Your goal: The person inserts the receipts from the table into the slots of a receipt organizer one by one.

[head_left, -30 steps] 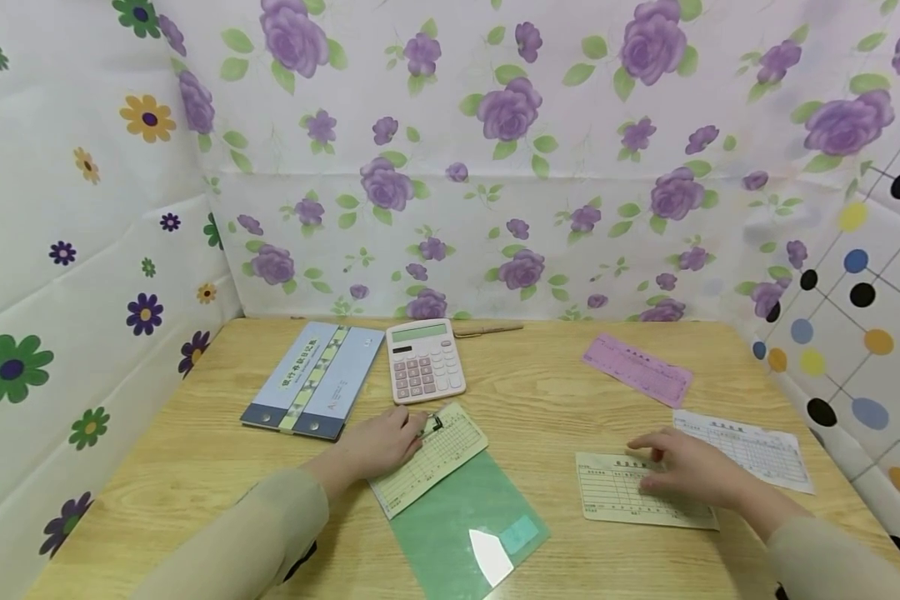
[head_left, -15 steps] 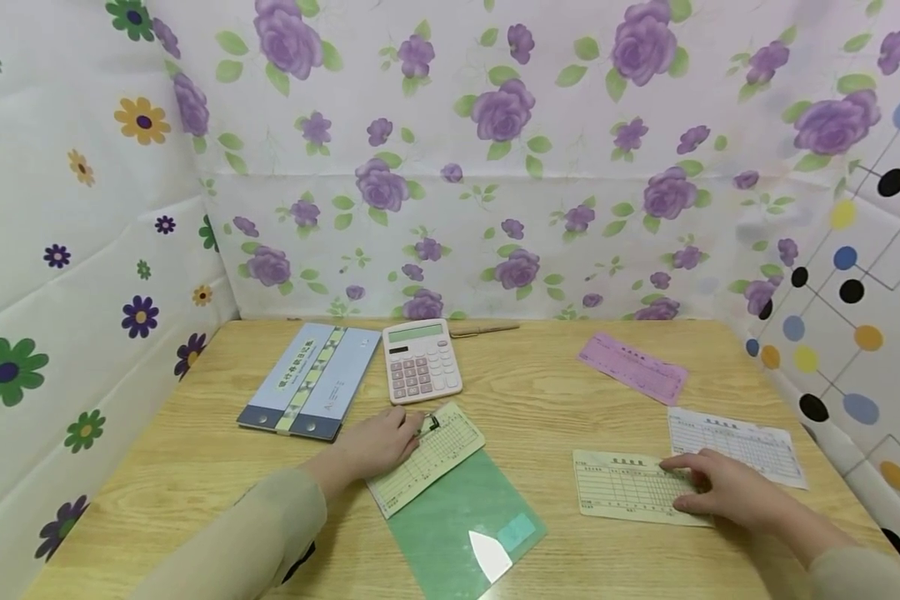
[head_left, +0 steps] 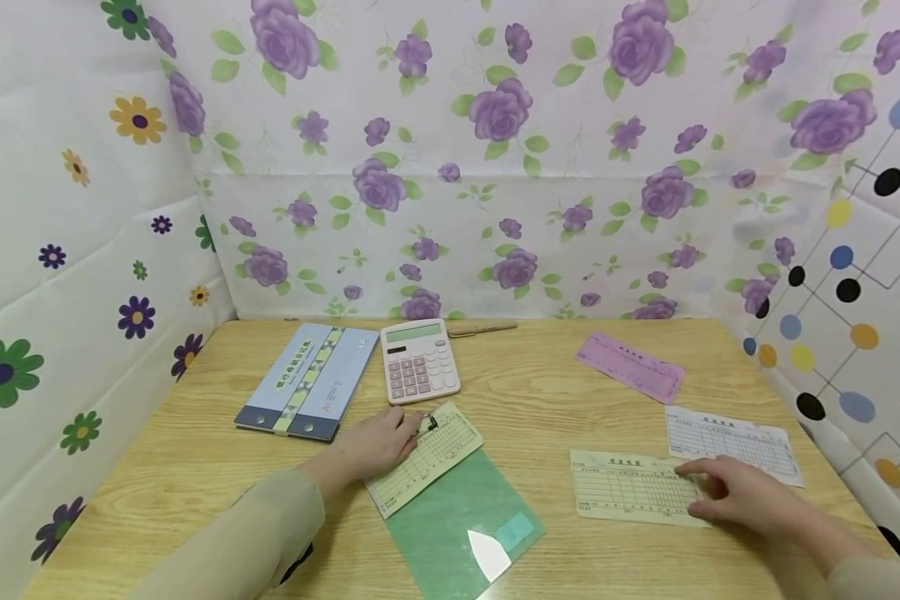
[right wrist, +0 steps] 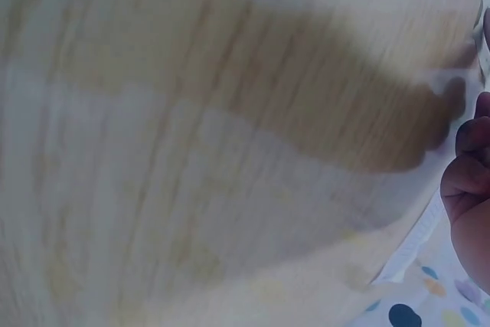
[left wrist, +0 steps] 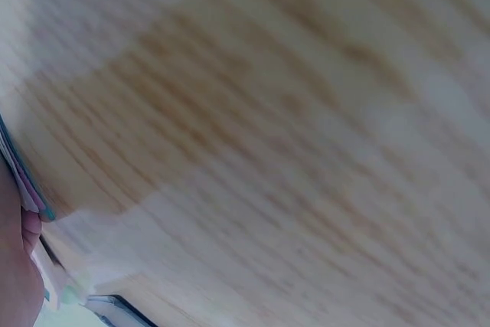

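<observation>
In the head view, my left hand (head_left: 375, 446) holds the upper left end of a stack of yellow ruled forms (head_left: 431, 462), its fingers at a small black clip (head_left: 427, 425). The stack lies tilted over a green translucent folder (head_left: 457, 517). Paper edges (left wrist: 27, 178) show beside that hand in the left wrist view. A single yellow form (head_left: 630, 487) lies flat to the right. My right hand (head_left: 742, 496) hovers at its right end, thumb and index finger apart over the paper. Part of that end is hidden under the hand.
A white form (head_left: 735, 446) lies just behind the right hand, and a pink slip (head_left: 630, 365) farther back. At the back left are a blue account book (head_left: 307, 379), a white and pink calculator (head_left: 420, 362) and a pen (head_left: 483, 330). Patterned cloth walls (head_left: 450, 167) enclose the wooden table.
My right hand has slid to the right across the single yellow form, from its middle to its right end. The form and my left hand have stayed in place; the view has shifted slightly.
</observation>
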Available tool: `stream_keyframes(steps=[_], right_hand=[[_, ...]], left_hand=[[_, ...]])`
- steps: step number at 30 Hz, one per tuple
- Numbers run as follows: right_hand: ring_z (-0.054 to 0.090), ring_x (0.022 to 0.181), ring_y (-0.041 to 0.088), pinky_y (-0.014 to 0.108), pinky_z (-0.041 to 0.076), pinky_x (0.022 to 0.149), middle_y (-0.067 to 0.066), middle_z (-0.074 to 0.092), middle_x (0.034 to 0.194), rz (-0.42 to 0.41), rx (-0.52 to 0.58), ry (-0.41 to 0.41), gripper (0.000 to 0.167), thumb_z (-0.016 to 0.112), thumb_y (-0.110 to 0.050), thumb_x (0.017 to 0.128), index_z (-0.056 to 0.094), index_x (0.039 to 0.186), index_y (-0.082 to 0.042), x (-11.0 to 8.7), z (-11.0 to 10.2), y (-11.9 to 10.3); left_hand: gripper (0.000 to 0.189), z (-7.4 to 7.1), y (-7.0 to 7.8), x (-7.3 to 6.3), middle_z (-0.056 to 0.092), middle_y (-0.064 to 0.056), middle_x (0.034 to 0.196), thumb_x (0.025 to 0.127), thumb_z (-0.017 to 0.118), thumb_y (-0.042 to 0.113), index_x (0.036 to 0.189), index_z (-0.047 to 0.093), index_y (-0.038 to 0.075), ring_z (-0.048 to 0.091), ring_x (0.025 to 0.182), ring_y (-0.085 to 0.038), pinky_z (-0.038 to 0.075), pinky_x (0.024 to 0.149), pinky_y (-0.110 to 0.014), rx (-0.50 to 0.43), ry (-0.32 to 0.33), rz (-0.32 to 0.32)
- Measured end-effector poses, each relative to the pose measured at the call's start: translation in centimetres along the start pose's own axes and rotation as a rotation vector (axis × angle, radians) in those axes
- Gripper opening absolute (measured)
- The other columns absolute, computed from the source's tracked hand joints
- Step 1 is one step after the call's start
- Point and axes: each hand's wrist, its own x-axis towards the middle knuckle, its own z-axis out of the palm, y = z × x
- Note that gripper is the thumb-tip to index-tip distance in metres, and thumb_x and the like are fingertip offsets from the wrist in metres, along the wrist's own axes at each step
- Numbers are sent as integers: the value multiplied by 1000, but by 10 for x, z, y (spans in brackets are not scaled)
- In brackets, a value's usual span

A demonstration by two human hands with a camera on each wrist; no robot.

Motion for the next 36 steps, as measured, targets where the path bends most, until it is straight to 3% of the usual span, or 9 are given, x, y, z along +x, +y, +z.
stream_keyframes(steps=[12, 19, 24, 30, 36], right_hand=[[43, 74, 8, 25, 38, 63, -5, 48, 85, 44, -11, 32, 52, 66, -50, 82, 60, 122, -17, 0, 3, -5], [43, 77, 8, 26, 40, 65, -4, 49, 89, 1, 8, 50, 51, 66, -46, 83, 61, 122, -14, 1, 5, -7], [43, 78, 7, 25, 40, 67, -3, 49, 87, -4, 76, 46, 51, 67, -40, 84, 60, 123, -8, 2, 9, -10], [46, 78, 12, 25, 41, 66, 3, 50, 90, 108, 249, 29, 48, 68, -35, 85, 58, 123, -7, -1, 6, -17], [48, 78, 15, 27, 43, 64, 6, 52, 93, 166, 335, 102, 48, 63, -37, 89, 58, 123, -4, 4, 3, -24]], left_hand=[[43, -2, 0, -1, 42, -1, 89, 100, 40, 35, 137, 42, 11, 41, 74, -12, 41, 62, -29, -14, 3, -7], [44, -5, 1, -2, 42, -1, 89, 100, 40, 35, 137, 41, 10, 41, 73, -12, 40, 62, -29, -12, -9, -13], [44, -4, 1, -1, 41, -1, 88, 100, 42, 34, 137, 42, 10, 40, 71, -12, 40, 61, -29, -17, -5, -6], [43, 1, 0, 1, 41, 1, 87, 100, 40, 35, 137, 41, 13, 39, 70, -11, 38, 60, -27, -11, -13, -7], [44, 1, 0, 1, 41, 0, 87, 100, 40, 35, 138, 41, 12, 40, 70, -11, 39, 60, -28, -4, -10, -9]])
